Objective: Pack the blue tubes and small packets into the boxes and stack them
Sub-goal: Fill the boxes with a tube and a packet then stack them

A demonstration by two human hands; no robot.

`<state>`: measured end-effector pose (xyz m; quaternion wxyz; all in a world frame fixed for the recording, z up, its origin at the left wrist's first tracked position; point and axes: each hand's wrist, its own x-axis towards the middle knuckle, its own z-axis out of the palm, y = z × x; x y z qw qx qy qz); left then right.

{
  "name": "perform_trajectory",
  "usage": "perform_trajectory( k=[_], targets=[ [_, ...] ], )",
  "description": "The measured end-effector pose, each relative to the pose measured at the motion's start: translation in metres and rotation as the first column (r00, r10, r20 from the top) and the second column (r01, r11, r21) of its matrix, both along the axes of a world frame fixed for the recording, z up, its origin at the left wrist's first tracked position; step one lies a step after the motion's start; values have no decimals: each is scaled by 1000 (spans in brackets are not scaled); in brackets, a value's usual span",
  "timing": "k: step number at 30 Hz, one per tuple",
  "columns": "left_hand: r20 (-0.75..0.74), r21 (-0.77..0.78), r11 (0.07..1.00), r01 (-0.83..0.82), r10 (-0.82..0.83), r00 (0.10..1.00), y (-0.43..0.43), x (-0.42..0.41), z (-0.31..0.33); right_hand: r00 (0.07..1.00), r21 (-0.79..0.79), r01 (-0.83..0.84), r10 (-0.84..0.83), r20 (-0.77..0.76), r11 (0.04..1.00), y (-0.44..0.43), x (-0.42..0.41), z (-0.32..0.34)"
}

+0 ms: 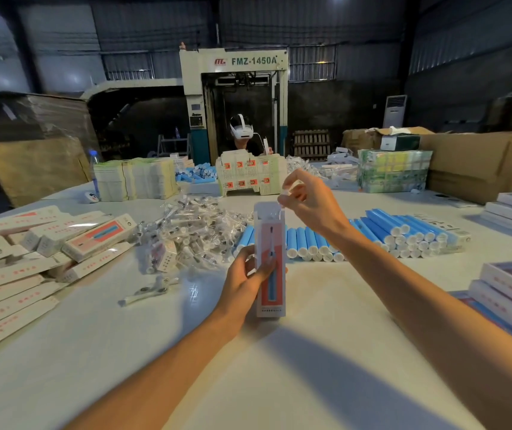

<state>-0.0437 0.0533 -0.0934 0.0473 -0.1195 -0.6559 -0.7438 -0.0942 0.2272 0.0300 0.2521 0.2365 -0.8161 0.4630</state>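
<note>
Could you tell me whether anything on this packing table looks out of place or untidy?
Two things: a few small packets lie strayed from the packet pile, and the boxes on the left are heaped askew, unlike the squared stacks on the right.

White table [310, 352]: boxes [99, 240] left, packet heap [192, 231] centre, blue tubes [403, 234] right.

box [269, 259]: printed card, slight sheen. tubes [383, 223]: smooth blue plastic, white caps. packets [192, 229]: clear crinkly film, glossy. table [310, 367]: matt white. cartons [472, 162]: plain brown cardboard.
</note>
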Motion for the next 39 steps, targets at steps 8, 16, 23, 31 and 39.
perform_trajectory(
  k=[8, 16, 23, 31, 39],
  targets=[
    [-37, -8, 1000, -23, 23, 999, -3, -2, 1, 994, 266, -87, 100, -37, 960, -17, 8, -4],
    [-95, -50, 996, -78, 73, 993, -4, -4, 1, 1000, 324, 4, 5, -26, 946, -3, 13, -47],
    [-221, -83, 993, -88, 68, 973, -3, 0, 5, 986, -115, -159, 163, 29, 981, 3, 36, -90],
    [-240, -217, 974, 65, -118, 963, 11, -13, 22, 968, -272, -192, 227, 104, 943, 10, 36, -92],
    [-246, -118, 993, 19, -48, 968, 41, -22, 21, 955, -362, -221, 276, 107, 906, 20, 32, -91]
  ],
)
